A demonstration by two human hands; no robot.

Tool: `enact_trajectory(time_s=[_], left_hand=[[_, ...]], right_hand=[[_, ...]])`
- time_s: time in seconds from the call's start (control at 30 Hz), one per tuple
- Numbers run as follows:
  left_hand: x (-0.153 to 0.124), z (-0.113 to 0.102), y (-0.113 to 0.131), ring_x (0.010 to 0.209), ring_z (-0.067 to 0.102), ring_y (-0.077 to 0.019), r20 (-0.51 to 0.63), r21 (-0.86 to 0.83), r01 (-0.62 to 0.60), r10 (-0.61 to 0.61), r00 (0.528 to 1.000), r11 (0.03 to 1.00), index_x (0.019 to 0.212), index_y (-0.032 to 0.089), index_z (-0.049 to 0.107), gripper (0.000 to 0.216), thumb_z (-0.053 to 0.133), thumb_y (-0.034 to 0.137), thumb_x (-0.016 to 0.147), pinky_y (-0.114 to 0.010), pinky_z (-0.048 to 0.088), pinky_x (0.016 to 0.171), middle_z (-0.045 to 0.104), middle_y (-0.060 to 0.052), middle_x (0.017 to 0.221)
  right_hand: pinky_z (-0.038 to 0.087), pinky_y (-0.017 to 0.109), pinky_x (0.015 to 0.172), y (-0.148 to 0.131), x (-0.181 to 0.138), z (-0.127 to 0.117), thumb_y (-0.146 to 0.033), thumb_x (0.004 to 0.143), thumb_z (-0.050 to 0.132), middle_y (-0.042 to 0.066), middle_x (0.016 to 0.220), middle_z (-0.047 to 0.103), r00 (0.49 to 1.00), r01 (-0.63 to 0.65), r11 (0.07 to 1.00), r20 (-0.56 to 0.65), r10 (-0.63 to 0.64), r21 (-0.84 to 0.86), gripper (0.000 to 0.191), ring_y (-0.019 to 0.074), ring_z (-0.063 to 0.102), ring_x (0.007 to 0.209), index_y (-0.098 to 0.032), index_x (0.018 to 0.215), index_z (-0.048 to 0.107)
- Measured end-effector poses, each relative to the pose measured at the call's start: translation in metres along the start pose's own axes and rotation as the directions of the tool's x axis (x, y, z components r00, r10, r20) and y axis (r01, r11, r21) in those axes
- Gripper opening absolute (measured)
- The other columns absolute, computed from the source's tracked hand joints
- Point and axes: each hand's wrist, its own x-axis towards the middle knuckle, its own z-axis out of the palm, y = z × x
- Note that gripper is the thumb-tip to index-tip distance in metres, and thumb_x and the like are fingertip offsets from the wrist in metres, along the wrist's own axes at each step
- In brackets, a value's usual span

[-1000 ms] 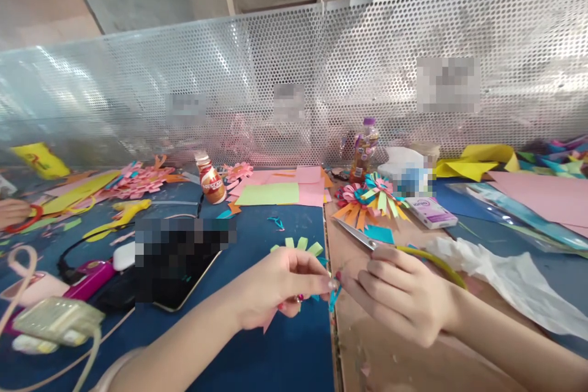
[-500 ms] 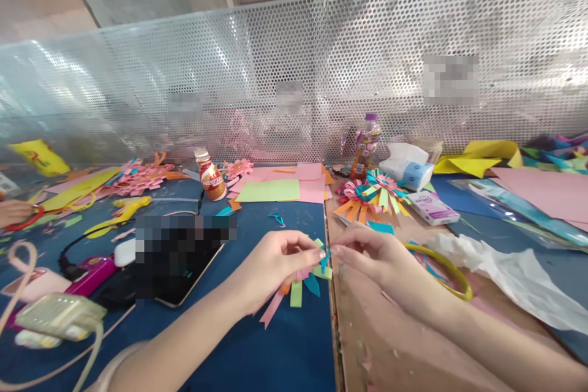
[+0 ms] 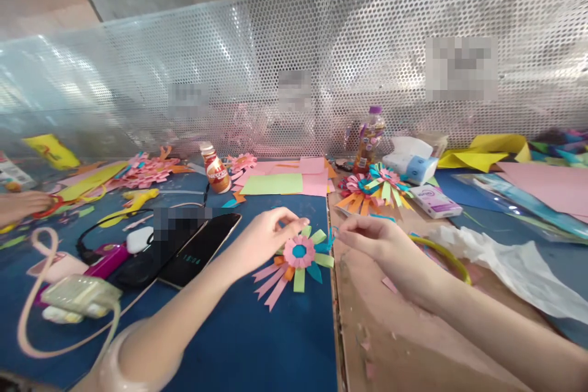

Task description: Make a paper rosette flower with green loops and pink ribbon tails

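Note:
A paper flower [image 3: 299, 251] lies on the blue table top, with a pink ring, a blue centre and pink, green, orange and blue strips fanning out. My left hand [image 3: 271, 236] is at its upper left edge, thumb and forefinger pinched together; what is between them, if anything, is too small to make out. To the flower's right, my right hand [image 3: 374, 242] pinches a thin blue paper strip [image 3: 334, 234] between thumb and fingertips, close to the flower's blue petals.
Behind are a coffee bottle [image 3: 215, 168], coloured paper sheets [image 3: 271, 184], finished paper flowers [image 3: 381, 187], a drink bottle [image 3: 369, 141] and tissues [image 3: 408, 162]. Phone [image 3: 202, 251], cables and a yellow glue gun [image 3: 138, 199] lie left. Another person's hand [image 3: 27, 207] shows far left. A perforated metal screen [image 3: 257, 73] stands behind.
My hands have drawn apart from their meeting point over the flower. The left moved up and left, uncovering the flower's centre. The right keeps a blue strip. The view has shifted slightly.

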Motion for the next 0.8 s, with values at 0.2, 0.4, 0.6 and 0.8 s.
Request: enact_trajectory(time_s=[0.2,0.4,0.6,0.8], left_hand=[[0.000,-0.014,-0.025,0.086,0.055,-0.0243,-0.006,0.422,0.009,-0.007,1.000,0.906,0.088,0.020,0.057,0.045,0.056,0.061,0.069,-0.033,0.041,0.072,0.058,-0.007,0.095],[-0.005,0.004,-0.014,0.098,0.048,-0.0267,-0.031,0.444,-0.054,0.075,0.997,0.894,0.076,0.020,0.059,0.029,0.063,0.048,0.071,-0.039,0.039,0.086,0.054,-0.006,0.099],[0.003,0.010,-0.023,0.096,0.048,-0.0265,-0.087,0.441,-0.056,0.105,0.991,0.896,0.077,0.019,0.058,0.022,0.064,0.038,0.071,-0.039,0.040,0.085,0.053,-0.007,0.098],[0.008,0.016,-0.033,0.095,0.050,-0.0247,-0.101,0.378,-0.088,0.136,0.986,0.922,0.071,0.018,0.059,0.021,0.062,0.039,0.074,-0.039,0.040,0.087,0.054,-0.007,0.095]], right_hand=[[0.043,0.026,0.067,0.007,0.008,-0.005,-0.043,0.072,0.063,0.000,0.073,0.062,0.999,-0.006,1.000,-0.031,0.006,-0.010,0.023,0.0156,0.056,0.071,-0.020,0.072,0.063],[0.040,0.023,0.067,0.020,0.009,-0.007,-0.039,0.079,0.060,-0.003,0.074,0.060,1.000,-0.019,1.000,-0.015,0.019,0.001,0.018,0.0120,0.053,0.072,-0.022,0.073,0.062],[0.040,0.022,0.063,0.018,0.007,-0.005,-0.037,0.078,0.061,-0.002,0.069,0.058,0.998,-0.056,0.998,-0.023,0.056,0.024,0.018,0.0113,0.050,0.065,-0.020,0.071,0.062],[0.039,0.021,0.055,0.013,0.006,-0.008,-0.040,0.078,0.061,-0.002,0.065,0.054,0.998,-0.064,0.998,-0.023,0.065,0.017,0.021,0.0107,0.046,0.060,-0.020,0.071,0.062]])
